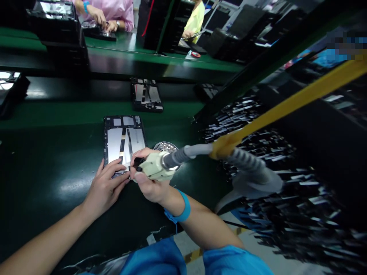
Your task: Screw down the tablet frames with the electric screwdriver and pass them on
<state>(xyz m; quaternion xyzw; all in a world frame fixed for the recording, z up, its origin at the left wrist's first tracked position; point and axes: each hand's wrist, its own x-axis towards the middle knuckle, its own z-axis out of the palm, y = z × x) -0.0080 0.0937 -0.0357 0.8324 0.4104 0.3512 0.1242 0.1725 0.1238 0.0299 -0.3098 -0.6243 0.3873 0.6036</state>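
Note:
A tablet body (115,139) with its back off lies on the dark green bench, silver battery plates and a dark ribbon strip showing. My left hand (110,181) rests over its lower edge, fingers stretched out and lying on it. Wrapped in my right hand (150,187) is a pale electric screwdriver (156,167), its grey cable leading off to the right. The driver's tip is at the tablet's lower right corner, hidden by my fingers. Just behind the driver stands a round perforated metal dish (164,146), partly covered. A blue band (185,208) circles my right wrist.
Another opened tablet (147,95) sits further back on the bench. The cable hangs by a yellow strap (286,109). Stacked dark parts with shiny edges (301,206) fill the right side. Across the bench, a person in pink (123,13) and a person in yellow (196,19) handle devices.

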